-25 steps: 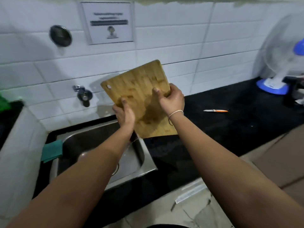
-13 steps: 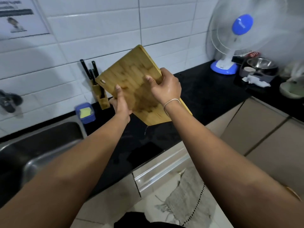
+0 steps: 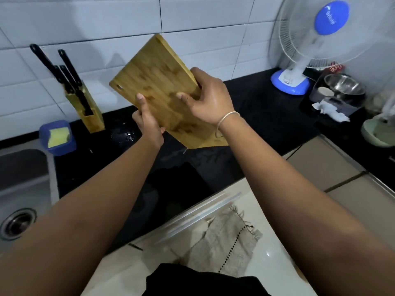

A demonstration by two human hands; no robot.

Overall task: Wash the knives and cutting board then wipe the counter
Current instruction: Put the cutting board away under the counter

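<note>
tan cutting board (image 3: 158, 82), black counter (image 3: 267, 116)

A home kitchen: steel sink (image 3: 23, 184), black counter (image 3: 267, 116), tiled wall (image 3: 192, 18), knife block (image 3: 85, 112), table fan (image 3: 316, 39).

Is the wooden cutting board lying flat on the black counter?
No, both hands, left hand and right hand, hold the wooden cutting board tilted in the air above the black counter.

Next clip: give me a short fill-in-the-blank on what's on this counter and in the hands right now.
1. Both hands, left hand and right hand, hold the wooden ____ in their grip.
2. The black-handled knives stand in a ____ knife block.
3. The yellow sponge sits in a ____ tub.
4. The white fan has a ____ base.

Missing words: cutting board; wooden; blue; blue
</note>
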